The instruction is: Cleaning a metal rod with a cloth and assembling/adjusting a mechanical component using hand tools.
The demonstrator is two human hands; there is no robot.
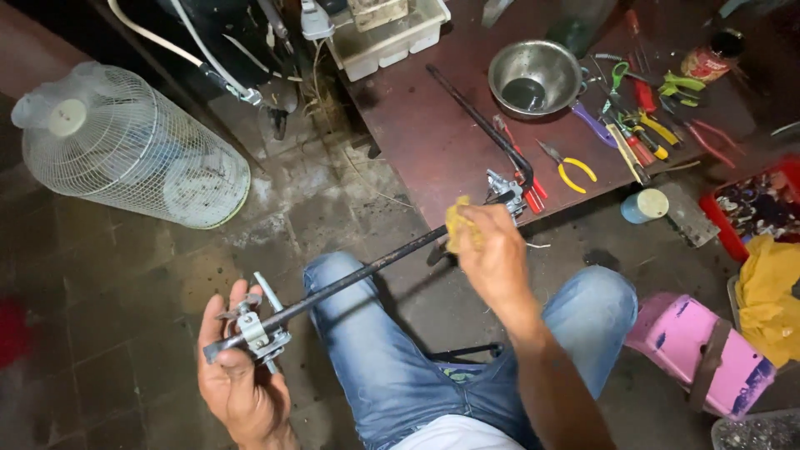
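Holding the near end of a long, thin black metal rod (358, 273), our left hand (237, 379) has its grip curled shut around a small silvery clamp fitting (254, 332) bolted to the rod, palm up, thumb across the top. The rod runs slantwise over our blue-jeaned knees (367, 350) toward the near edge of the dark red-brown worktop (417, 133). Farther along, our right hand (496, 254) has its grip pinched closed on a crumpled yellow cloth (458, 223) pressed against the rod, just short of a second silvery fitting (504, 185) at the rod's far end.

We judge the rod stiff and fairly light for its length, likely greasy, so bare fingers could slip on the shaft; the bolted fittings give the surest hold, though their edges look sharp.

On the worktop beyond lie yellow-handled pliers (571, 169), a steel bowl (535, 77), a second black rod (475, 117) and a spread of hand tools. Off to the left, on the tiled floor, a white wire fan cage (133, 146) lies on its side.
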